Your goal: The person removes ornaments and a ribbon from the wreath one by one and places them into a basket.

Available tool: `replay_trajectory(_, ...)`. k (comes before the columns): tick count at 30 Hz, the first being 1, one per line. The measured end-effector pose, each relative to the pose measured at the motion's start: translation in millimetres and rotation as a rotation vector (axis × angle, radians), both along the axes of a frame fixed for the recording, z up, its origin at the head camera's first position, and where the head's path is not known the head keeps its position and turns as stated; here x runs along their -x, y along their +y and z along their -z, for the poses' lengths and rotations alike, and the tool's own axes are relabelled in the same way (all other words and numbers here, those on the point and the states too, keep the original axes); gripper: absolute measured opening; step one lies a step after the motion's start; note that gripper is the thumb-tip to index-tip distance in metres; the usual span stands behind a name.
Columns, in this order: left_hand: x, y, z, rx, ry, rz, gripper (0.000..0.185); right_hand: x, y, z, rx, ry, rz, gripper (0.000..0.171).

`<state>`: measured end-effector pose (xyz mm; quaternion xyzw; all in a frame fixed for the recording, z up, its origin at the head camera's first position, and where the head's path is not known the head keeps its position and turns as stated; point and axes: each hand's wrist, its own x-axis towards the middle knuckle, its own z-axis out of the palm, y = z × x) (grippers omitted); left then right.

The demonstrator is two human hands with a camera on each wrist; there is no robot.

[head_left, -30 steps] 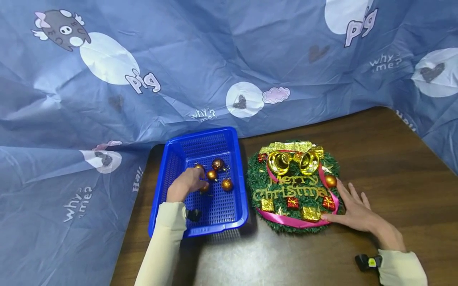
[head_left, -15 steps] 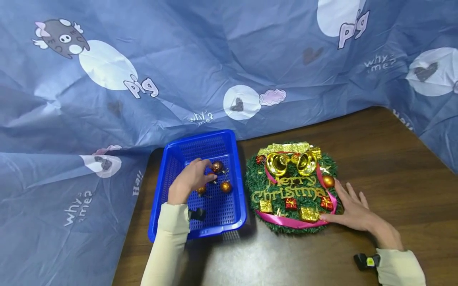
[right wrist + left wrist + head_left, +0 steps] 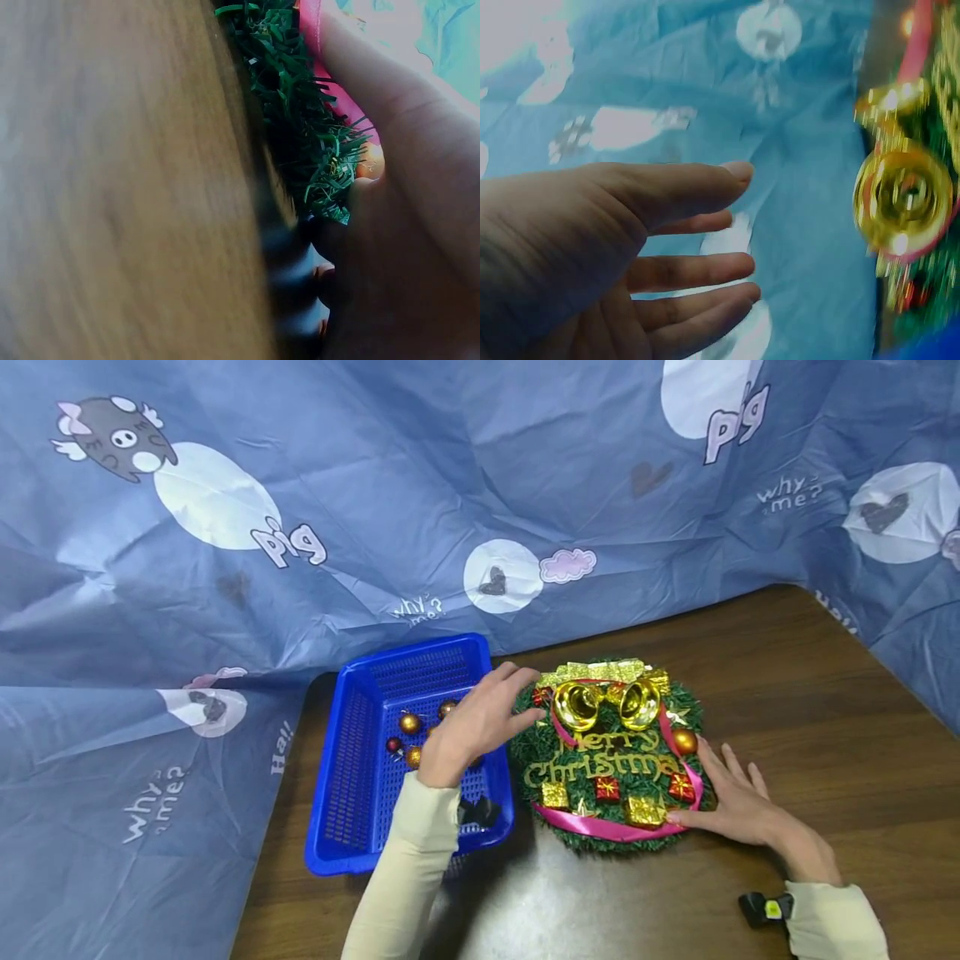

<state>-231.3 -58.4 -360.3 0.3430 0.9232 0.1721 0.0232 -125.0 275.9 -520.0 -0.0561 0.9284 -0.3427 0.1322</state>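
Note:
My left hand (image 3: pixel 480 718) hovers over the right side of a blue plastic basket (image 3: pixel 327 802), its fingertips reaching across the left edge of a Christmas wreath (image 3: pixel 611 747). The left wrist view shows its thumb (image 3: pixel 697 187) and fingers loosely extended, with nothing between them. Inside the basket lie several small baubles, among them an orange one (image 3: pixel 409 722) and a dark red one (image 3: pixel 393 745); others are partly hidden by the hand. My right hand (image 3: pixel 742 810) rests at the wreath's right edge, fingers spread, thumb near a gold gift box (image 3: pixel 646 811) and index finger beside an orange bauble (image 3: pixel 684 742).
The wreath carries gold bells (image 3: pixel 640 704), pink ribbon (image 3: pixel 615 828), gold lettering and small red gift boxes (image 3: pixel 607 789). Both lie on a brown wooden table (image 3: pixel 810 710). Behind it hangs a blue printed cloth (image 3: pixel 420 460).
My left hand has lifted from among the baubles in the basket and moved right toward the wreath, uncovering the baubles on the left. The right hand has stayed at the wreath's edge.

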Motion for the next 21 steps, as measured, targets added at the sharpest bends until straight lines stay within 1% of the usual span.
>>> replay_trajectory(3, -0.9, 24.4, 2.1, 0.032, 0.018, 0.067, 0.048, -0.2, 1.5, 0.1, 0.005, 0.002, -0.003, 0.117)
replay_trajectory(6, -1.2, 45.0, 4.8, 0.076, 0.011, 0.098, 0.048, -0.2, 2.3, -0.3, 0.011, 0.006, -0.005, 0.116)
replay_trajectory(9, -1.4, 62.7, 7.9, 0.101, -0.008, 0.122, 0.048, -1.0, 3.4, -0.5, 0.013, 0.013, -0.001, 0.115)
replay_trajectory(12, -0.2, 76.7, 12.6, 0.112, -0.019, 0.158, 0.049, -0.7, 3.5, -0.9, 0.011, 0.016, 0.002, 0.116)
replay_trajectory(21, 5.6, 111.1, 26.8, 0.147, -0.032, 0.219, 0.048, -1.1, 5.0, 0.6, -0.003, 0.019, 0.014, 0.117)
